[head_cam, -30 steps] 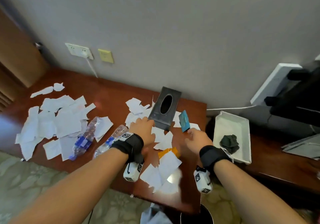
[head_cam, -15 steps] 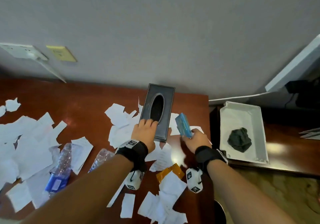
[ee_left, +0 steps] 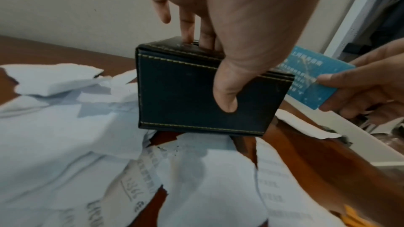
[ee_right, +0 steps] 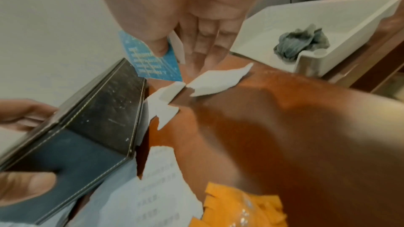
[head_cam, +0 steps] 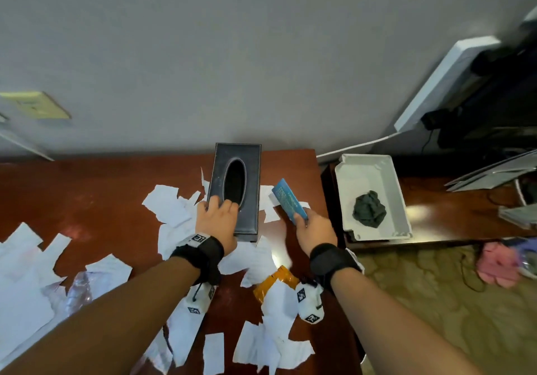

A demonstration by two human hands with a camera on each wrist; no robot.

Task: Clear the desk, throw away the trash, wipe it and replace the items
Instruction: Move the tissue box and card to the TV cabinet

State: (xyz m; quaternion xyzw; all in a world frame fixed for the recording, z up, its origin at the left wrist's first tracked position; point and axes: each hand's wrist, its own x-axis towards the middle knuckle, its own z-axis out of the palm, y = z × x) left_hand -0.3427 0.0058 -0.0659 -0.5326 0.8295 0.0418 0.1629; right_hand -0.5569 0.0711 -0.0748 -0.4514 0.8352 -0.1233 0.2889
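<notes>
Near the wall on the worktop, the left hand grips the black tissue box, thumb on its end and fingers in the slot, while the right hand pinches a blue card; a straight upward lift should leave the torn paper underneath undisturbed.

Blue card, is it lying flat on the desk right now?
No, the right hand pinches the blue card and holds it tilted above the desk.

Fingertips of left hand are hidden inside tissue box opening. Print on blue card is illegible. Near-left bottle is blurred.
</notes>
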